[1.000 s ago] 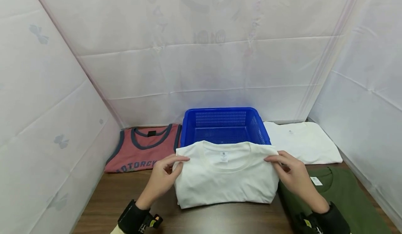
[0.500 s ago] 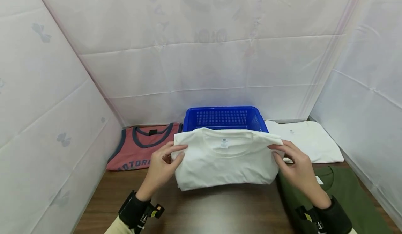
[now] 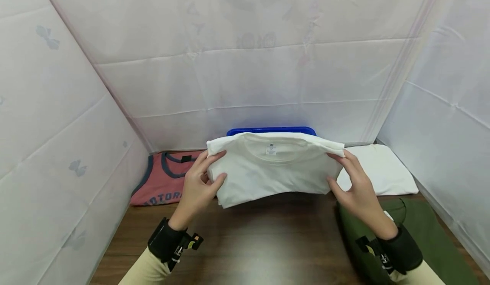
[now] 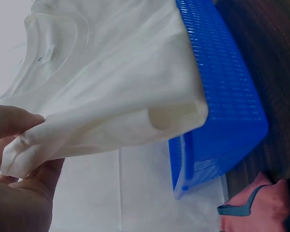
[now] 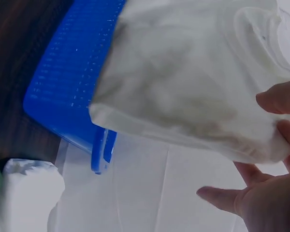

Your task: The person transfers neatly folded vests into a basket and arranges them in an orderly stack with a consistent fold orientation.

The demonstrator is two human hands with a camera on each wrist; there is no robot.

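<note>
A folded white T-shirt (image 3: 275, 170) with a neck label hangs between my two hands, in front of and above the blue basket (image 3: 272, 129). My left hand (image 3: 199, 187) pinches its left edge, thumb on the near face and fingers around the back. At the opposite edge my right hand (image 3: 354, 191) grips it the same way, some fingers behind the cloth. In the left wrist view the shirt's folded layers gape at the side, over the rim of the basket (image 4: 227, 96). Most of the basket is hidden by the shirt in the head view.
A folded red shirt (image 3: 160, 187) with dark trim lies left of the basket. To the right lies another folded white shirt (image 3: 383, 170), with a dark green shirt (image 3: 417, 238) nearer me. White sheets wall the wooden table (image 3: 260, 246) at the back and sides.
Both hands have raised the white T-shirt off the table and carried it forward, so it now covers most of the basket. The other shirts have stayed put.
</note>
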